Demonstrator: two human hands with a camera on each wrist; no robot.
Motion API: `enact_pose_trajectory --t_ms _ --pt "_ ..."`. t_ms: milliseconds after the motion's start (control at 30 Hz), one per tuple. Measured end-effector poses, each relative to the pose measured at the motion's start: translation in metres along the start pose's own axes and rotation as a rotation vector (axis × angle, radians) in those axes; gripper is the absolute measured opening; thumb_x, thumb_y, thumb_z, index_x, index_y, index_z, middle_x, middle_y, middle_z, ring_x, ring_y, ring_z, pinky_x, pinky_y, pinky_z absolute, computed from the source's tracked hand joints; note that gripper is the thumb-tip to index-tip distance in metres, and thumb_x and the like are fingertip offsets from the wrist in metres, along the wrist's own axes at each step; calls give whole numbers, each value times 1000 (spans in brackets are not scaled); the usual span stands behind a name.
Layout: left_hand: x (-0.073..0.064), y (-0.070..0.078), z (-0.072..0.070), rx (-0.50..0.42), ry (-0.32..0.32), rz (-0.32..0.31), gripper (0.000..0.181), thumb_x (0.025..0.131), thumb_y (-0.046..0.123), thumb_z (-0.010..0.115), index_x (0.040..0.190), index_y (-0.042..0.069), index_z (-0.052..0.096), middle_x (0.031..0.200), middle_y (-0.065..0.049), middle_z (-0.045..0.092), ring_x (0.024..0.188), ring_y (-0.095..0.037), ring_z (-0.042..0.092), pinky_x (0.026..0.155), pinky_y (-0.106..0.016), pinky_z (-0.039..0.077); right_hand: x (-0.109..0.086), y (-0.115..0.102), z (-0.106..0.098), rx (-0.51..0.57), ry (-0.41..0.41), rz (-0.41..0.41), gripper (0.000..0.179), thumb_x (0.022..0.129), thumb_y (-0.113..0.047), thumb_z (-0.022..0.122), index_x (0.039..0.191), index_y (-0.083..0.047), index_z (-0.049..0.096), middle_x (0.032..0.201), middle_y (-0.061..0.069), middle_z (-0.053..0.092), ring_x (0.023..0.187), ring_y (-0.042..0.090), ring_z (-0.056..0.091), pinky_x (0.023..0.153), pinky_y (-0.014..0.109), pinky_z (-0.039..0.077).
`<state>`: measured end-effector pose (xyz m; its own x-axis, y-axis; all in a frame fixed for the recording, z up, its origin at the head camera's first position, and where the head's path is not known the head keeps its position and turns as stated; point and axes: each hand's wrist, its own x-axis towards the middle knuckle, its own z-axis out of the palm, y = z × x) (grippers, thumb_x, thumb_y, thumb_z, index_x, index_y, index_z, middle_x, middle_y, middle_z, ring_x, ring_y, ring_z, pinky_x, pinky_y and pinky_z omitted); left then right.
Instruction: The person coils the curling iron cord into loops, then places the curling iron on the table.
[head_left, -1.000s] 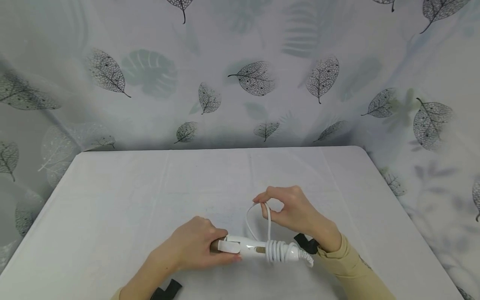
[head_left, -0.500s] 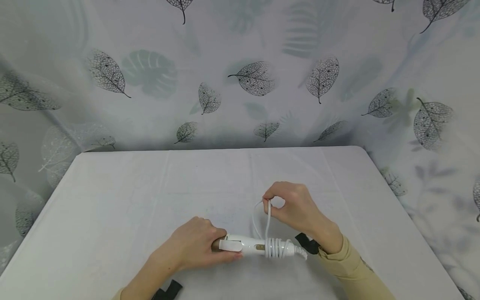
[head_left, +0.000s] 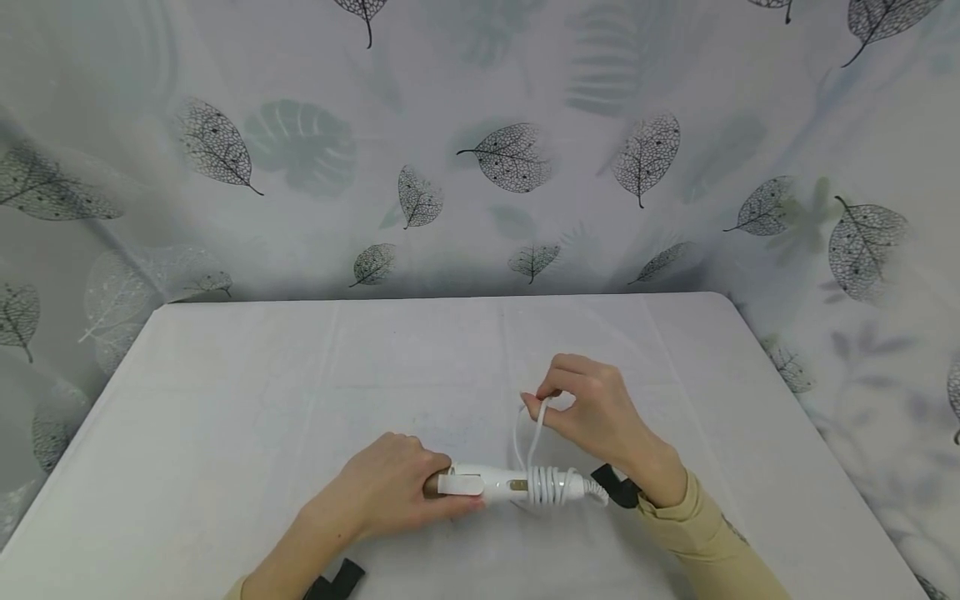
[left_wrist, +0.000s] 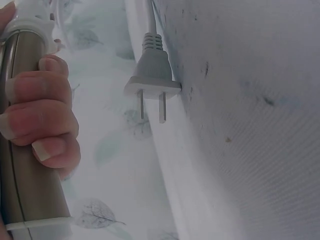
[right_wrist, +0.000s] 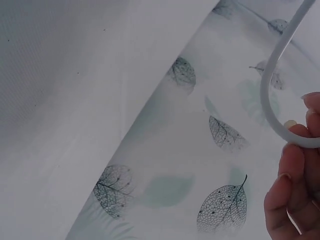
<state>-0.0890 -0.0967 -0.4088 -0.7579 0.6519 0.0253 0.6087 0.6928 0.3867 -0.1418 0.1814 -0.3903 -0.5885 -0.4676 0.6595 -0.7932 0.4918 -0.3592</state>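
Note:
My left hand [head_left: 393, 487] grips the gold-brown barrel of a curling iron [head_left: 495, 483], its fingers curled round it. The barrel [left_wrist: 37, 195] and its white end also show in the left wrist view. Several turns of the white cord [head_left: 551, 486] are wound round the white handle. Above the handle, my right hand [head_left: 596, 400] pinches a raised loop of that cord between thumb and fingers. The right wrist view shows the cord [right_wrist: 270, 95] curving into the fingertips [right_wrist: 292, 160]. A two-pin plug [left_wrist: 154, 67] hangs prongs down in the left wrist view.
A white-covered table [head_left: 300, 367] lies under both hands. Behind and at the sides hangs a leaf-patterned curtain [head_left: 465, 217]. Black straps [head_left: 617, 486] sit at both wrists.
My right hand has moved slightly up and to the right, drawing the cord loop along and making it narrower. The iron's cord end has shifted slightly up. My left hand keeps its grip.

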Motion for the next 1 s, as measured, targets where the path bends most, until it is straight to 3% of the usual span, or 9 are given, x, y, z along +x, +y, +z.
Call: enact_pose_trajectory --t_ms 333,633,833,1000 --pt "0 3 -1 50 12 -91 59 87 81 46 59 28 46 47 17 31 44 0 31 45 -21 25 3 -1 -1 -69 77 -73 30 66 4 70 59 -15 49 60 -5 41 59 6 44 57 17 39" --pt "-2 3 -4 114 108 -148 61 87 78 50 56 25 41 48 13 34 45 -2 33 45 -21 27 4 -2 -3 -91 75 -31 26 68 4 68 60 -13 50 60 -3 42 60 7 44 56 17 38" --pt "-1 4 -5 130 99 -229 64 86 81 45 57 25 42 48 11 37 45 -4 34 45 -22 29 3 -3 -4 -95 66 1 22 69 2 71 61 -12 56 60 -4 44 60 6 42 56 18 35" --pt "-2 2 -6 92 95 -274 63 85 82 47 57 26 43 48 13 36 44 -3 34 44 -22 28 2 -2 -4 -91 80 6 23 69 2 72 62 -14 57 58 -6 42 60 6 38 57 19 31"
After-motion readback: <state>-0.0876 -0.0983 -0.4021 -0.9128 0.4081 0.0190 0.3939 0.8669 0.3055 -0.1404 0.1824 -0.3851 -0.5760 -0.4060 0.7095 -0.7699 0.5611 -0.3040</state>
